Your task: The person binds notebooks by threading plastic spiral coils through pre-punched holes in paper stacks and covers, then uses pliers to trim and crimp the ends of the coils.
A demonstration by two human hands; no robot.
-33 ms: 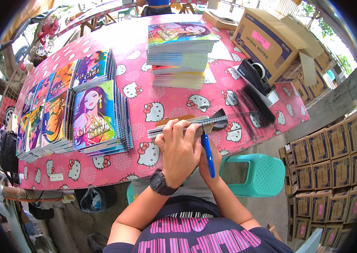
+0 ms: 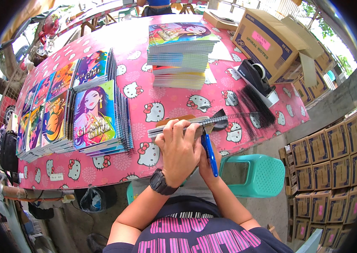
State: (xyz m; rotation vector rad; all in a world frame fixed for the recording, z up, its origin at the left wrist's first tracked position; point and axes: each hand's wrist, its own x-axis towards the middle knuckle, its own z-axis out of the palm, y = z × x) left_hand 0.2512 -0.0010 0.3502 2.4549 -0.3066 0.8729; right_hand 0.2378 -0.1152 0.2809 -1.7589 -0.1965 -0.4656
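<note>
My left hand (image 2: 179,145), with a dark watch on its wrist, is closed over a spiral notebook (image 2: 156,132) held up edge-on near the table's front edge. A black wire coil (image 2: 215,119) runs along the notebook's binding edge and sticks out past its right end. In my right hand (image 2: 206,169) are blue-handled pliers (image 2: 211,156), their jaws close to the coil beside my left fingertips. The right fingers are partly hidden behind the pliers and my left hand. A brown flat piece (image 2: 182,119) and a dark strip (image 2: 219,120) lie just behind the notebook.
Stacked notebooks with illustrated covers (image 2: 94,116) fill the table's left; another tall pile (image 2: 180,55) stands at the back. Loose black coils (image 2: 257,107), a tape dispenser (image 2: 255,76) and an open carton (image 2: 267,44) are at right. A green stool (image 2: 256,175) and stacked cartons (image 2: 330,162) stand beyond.
The blue handles of the pliers have spread slightly apart in my right hand, their lower end shifting a little to the right. My left hand and the notebook stay in place.
</note>
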